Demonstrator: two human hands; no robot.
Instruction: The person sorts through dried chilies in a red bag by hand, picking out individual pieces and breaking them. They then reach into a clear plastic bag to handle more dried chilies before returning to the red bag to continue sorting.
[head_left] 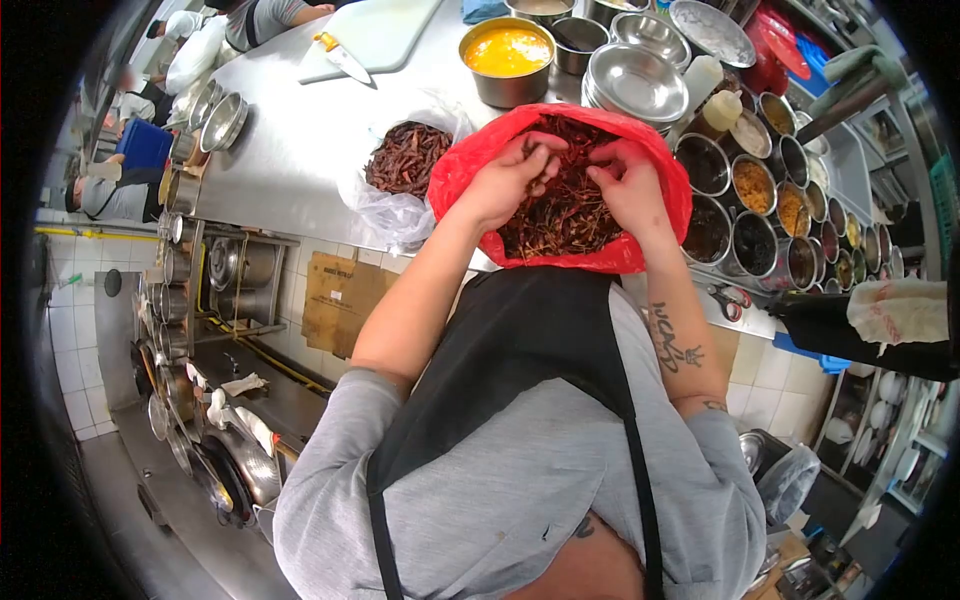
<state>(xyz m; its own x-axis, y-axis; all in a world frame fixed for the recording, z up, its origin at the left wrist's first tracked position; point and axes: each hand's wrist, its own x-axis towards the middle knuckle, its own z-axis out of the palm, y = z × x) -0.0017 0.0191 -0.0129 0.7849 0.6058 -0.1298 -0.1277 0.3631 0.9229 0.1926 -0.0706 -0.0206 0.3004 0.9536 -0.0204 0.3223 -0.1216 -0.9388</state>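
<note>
Long, dark red dried chilies [560, 215] with many loose stems fill a red plastic bag [460, 160], its mouth spread wide at the counter's front edge. Over the bag's left part, my left hand [515, 178] has its fingers curled into a pinch; whatever is between them is hidden. My right hand [630, 185] reaches in from the other side, thumb and fingers drawn together just above the chilies. What its fingertips grip is too small to tell. A clear plastic bag of cleaner-looking dried chilies [408, 158] stands left of the red bag.
Behind the bag are a pot of orange-yellow liquid [508, 52] and stacked metal bowls [637, 84]. A knife [343, 60] lies by a white cutting board [375, 35]. Several ingredient tins [753, 185] and scissors [731, 303] are at right. Other people [270, 20] stand far left.
</note>
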